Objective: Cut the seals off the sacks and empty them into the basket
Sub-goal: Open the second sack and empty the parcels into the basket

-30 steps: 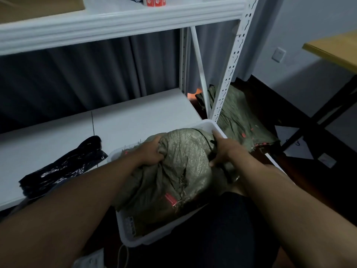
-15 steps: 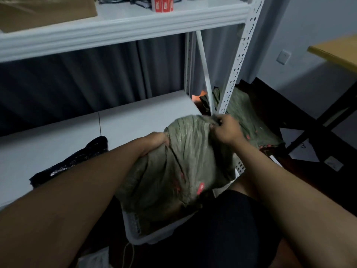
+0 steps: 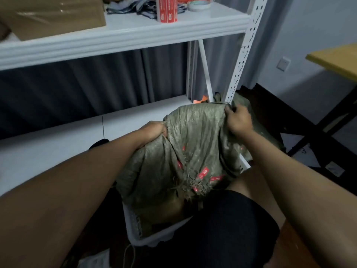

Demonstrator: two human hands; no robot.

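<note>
An olive woven sack (image 3: 193,144) with red marks hangs upside down over a white plastic basket (image 3: 133,227). Its frayed mouth points down into the basket, where brown contents show dimly. My left hand (image 3: 154,129) clutches the sack's raised bottom at the left corner. My right hand (image 3: 238,120) grips the other corner, higher and further right. The basket's far rim is hidden behind the sack. No seal or cutting tool is visible.
A white metal rack stands in front, its lower shelf (image 3: 58,144) just behind the basket and its upright post (image 3: 239,60) by my right hand. More olive sacks (image 3: 257,128) lie on the floor to the right. My knee in black shorts (image 3: 222,233) is below the basket.
Both hands have lifted the sack's bottom up out of the basket, the right hand rising most. The sack now hangs taller, mouth down.
</note>
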